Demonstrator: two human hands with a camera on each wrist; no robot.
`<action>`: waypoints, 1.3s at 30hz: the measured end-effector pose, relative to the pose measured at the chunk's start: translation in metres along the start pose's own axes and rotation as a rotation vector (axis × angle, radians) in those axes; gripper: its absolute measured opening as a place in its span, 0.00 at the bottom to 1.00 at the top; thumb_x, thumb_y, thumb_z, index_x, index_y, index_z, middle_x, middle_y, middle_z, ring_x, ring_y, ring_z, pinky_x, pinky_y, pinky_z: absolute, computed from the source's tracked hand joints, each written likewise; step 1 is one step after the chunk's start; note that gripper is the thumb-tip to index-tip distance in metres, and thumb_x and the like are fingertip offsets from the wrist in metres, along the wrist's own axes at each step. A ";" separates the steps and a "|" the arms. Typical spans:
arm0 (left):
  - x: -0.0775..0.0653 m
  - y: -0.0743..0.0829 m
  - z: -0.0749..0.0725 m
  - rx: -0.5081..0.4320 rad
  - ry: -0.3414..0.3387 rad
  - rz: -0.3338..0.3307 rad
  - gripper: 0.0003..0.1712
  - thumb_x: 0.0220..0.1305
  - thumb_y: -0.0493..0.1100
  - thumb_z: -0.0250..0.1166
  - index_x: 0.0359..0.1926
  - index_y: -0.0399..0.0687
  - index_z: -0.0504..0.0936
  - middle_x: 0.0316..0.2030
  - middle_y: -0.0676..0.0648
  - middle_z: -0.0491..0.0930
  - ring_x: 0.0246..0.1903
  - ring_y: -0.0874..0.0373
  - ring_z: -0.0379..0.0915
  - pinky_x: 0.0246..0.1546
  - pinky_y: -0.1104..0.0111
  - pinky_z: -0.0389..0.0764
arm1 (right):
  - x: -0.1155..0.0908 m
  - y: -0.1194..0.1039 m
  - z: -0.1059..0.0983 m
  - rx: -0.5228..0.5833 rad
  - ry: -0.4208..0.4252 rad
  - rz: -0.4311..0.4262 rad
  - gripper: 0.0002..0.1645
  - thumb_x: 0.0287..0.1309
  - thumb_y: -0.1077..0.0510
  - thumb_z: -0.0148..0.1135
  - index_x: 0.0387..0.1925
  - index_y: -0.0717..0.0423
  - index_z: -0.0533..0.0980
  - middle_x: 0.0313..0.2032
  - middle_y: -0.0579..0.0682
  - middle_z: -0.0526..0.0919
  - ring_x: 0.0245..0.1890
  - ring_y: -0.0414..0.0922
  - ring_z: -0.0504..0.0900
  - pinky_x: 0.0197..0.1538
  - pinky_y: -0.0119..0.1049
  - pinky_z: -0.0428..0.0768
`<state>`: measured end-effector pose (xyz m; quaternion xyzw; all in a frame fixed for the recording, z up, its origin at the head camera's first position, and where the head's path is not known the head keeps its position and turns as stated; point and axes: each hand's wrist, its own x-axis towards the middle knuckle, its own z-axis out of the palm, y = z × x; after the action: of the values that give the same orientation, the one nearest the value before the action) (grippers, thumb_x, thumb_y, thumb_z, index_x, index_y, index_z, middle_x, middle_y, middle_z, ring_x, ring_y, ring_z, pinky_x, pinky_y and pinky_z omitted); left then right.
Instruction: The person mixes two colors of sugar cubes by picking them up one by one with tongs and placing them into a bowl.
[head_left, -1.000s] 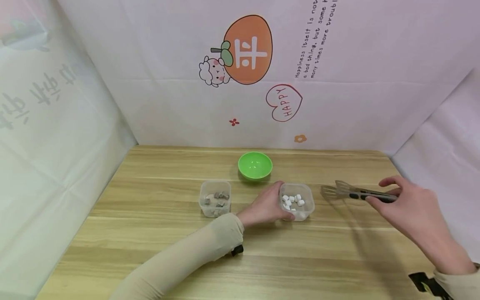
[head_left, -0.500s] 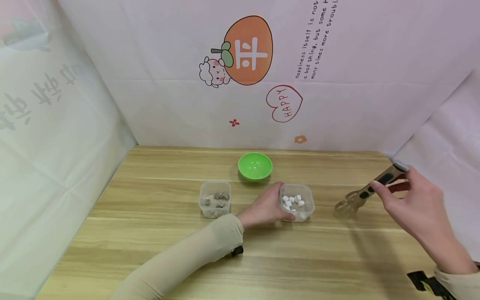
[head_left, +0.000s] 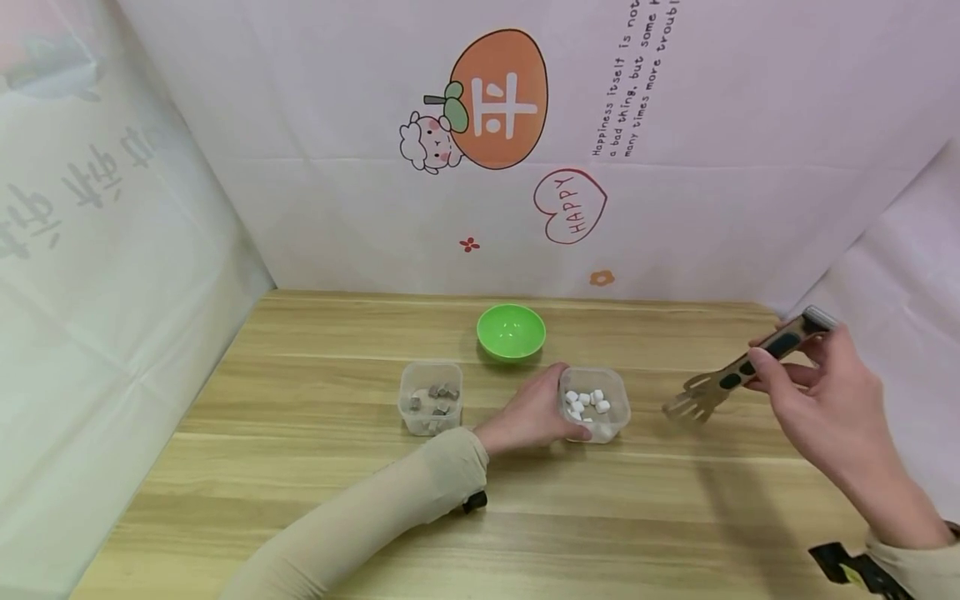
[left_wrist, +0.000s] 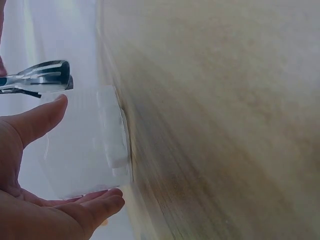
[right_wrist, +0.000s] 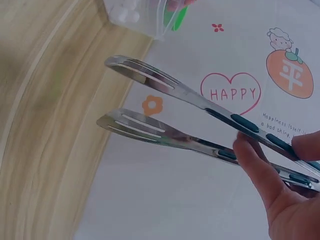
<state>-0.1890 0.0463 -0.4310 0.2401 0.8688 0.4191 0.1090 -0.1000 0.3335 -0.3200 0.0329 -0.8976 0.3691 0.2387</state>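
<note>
My left hand (head_left: 532,412) grips a clear square plastic tub (head_left: 617,417) from its left side, thumb at the near side and fingers round the far side. Several small white cubes (head_left: 585,400) lie in that tub. Right of it, my right hand (head_left: 832,400) holds metal tongs (head_left: 765,354) with dark grip pads, tilted, slotted heads low and pointing left. In the right wrist view the tongs' (right_wrist: 175,92) two arms stand apart with nothing between the heads. The left wrist view shows the thumb and fingers on opposite sides of the tub (left_wrist: 80,145).
A second clear tub (head_left: 408,417) with several grey metallic pieces (head_left: 441,392) stands left of my left hand. Behind the tubs sits a green bowl (head_left: 511,333). Printed white sheeting (head_left: 337,225) rises along the back and sides of the wooden table (head_left: 300,467).
The tongs have swung from lying nearly level to a steep tilt, their back end rising and moving right. My left hand and its tub have stayed put.
</note>
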 end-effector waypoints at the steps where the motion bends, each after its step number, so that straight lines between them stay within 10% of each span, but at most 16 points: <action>1: 0.000 0.000 0.000 0.001 -0.001 0.001 0.54 0.47 0.45 0.88 0.71 0.38 0.69 0.57 0.45 0.80 0.57 0.56 0.75 0.65 0.66 0.75 | 0.000 -0.001 0.001 0.019 0.019 -0.009 0.20 0.71 0.64 0.65 0.58 0.47 0.69 0.43 0.26 0.80 0.32 0.21 0.84 0.32 0.17 0.82; 9: 0.002 -0.002 0.001 -0.002 0.001 0.014 0.52 0.46 0.45 0.88 0.69 0.38 0.71 0.55 0.46 0.80 0.55 0.56 0.76 0.63 0.67 0.76 | 0.001 -0.007 0.003 0.034 0.117 -0.037 0.23 0.55 0.72 0.76 0.51 0.57 0.78 0.36 0.29 0.83 0.33 0.19 0.83 0.35 0.13 0.79; 21: 0.002 -0.001 0.000 0.003 0.001 0.003 0.54 0.47 0.45 0.88 0.71 0.38 0.69 0.57 0.45 0.80 0.56 0.56 0.75 0.65 0.66 0.76 | 0.002 -0.007 0.004 0.034 0.045 -0.130 0.20 0.72 0.68 0.63 0.60 0.63 0.69 0.44 0.34 0.79 0.34 0.19 0.82 0.31 0.17 0.83; 30: 0.001 0.000 0.000 0.014 0.001 -0.001 0.56 0.48 0.46 0.87 0.73 0.37 0.68 0.60 0.44 0.79 0.59 0.55 0.75 0.67 0.66 0.74 | 0.000 -0.011 0.004 -0.001 0.030 -0.057 0.52 0.43 0.79 0.81 0.65 0.55 0.62 0.48 0.34 0.78 0.36 0.20 0.81 0.39 0.13 0.79; 39: -0.001 0.000 0.000 0.012 -0.003 -0.007 0.58 0.48 0.46 0.87 0.75 0.36 0.65 0.63 0.42 0.77 0.63 0.52 0.73 0.70 0.63 0.72 | 0.003 -0.021 0.005 0.045 0.122 -0.158 0.32 0.44 0.81 0.78 0.54 0.68 0.80 0.46 0.28 0.84 0.36 0.22 0.84 0.39 0.15 0.81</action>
<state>-0.1881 0.0460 -0.4313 0.2383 0.8721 0.4130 0.1103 -0.0995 0.3147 -0.3084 0.0864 -0.8675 0.3704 0.3207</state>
